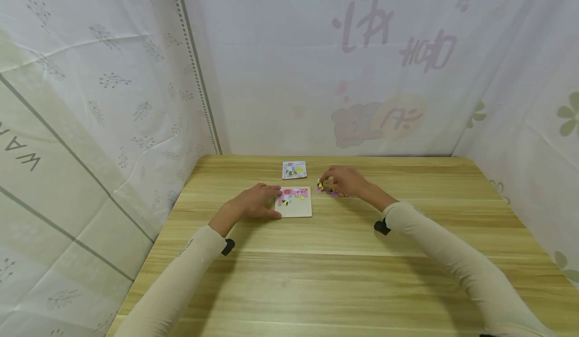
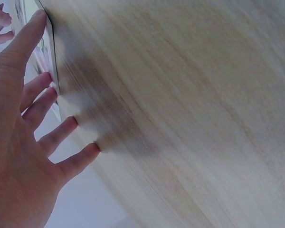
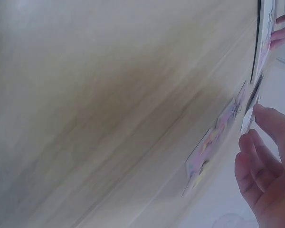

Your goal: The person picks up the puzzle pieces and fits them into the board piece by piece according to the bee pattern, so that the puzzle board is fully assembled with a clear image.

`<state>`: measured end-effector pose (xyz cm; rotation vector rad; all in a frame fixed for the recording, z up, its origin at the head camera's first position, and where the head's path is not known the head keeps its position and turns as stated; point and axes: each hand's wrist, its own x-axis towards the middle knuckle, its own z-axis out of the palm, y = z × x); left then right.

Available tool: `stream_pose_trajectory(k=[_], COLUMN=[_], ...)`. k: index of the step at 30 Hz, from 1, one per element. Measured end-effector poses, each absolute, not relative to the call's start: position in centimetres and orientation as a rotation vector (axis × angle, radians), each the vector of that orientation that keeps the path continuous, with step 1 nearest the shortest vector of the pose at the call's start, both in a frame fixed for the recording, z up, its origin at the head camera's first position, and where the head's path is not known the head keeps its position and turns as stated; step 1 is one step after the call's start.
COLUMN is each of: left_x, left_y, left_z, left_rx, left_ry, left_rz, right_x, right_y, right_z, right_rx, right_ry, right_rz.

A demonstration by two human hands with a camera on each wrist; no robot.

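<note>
A square, pale puzzle board (image 1: 296,209) lies on the table, its upper part filled with pink bee-picture pieces (image 1: 287,194). My left hand (image 1: 259,200) rests at the board's left side, thumb at the near corner and fingertips on the far part. In the left wrist view the fingers of that hand (image 2: 28,114) are spread and nearly straight. To the right of the board, my right hand (image 1: 346,180) pinches a small yellow-and-black puzzle piece (image 1: 320,185) between thumb and fingers. Below that hand lie several joined or touching pink pieces (image 1: 334,193), partly covered by it.
A picture card (image 1: 294,170) with a bee design lies behind the board. The wooden table (image 1: 289,276) stretches toward me. Patterned cloth curtains (image 1: 280,76) hang at the back and both sides.
</note>
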<state>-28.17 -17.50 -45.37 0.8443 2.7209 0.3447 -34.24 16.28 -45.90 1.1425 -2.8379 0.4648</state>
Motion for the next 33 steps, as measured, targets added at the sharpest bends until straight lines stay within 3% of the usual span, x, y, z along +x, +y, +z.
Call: stream_pose_trajectory(k=[33], left_x=[-28.4], left_y=[-17.6], left_z=[-45.4], left_rx=[0.851], left_ry=[2.728], left_rz=[0.337], right_x=[-31.9], right_y=[10.0], right_z=[-46.6], right_rx=[1.358], right_ry=[-2.763], right_rz=[0.549])
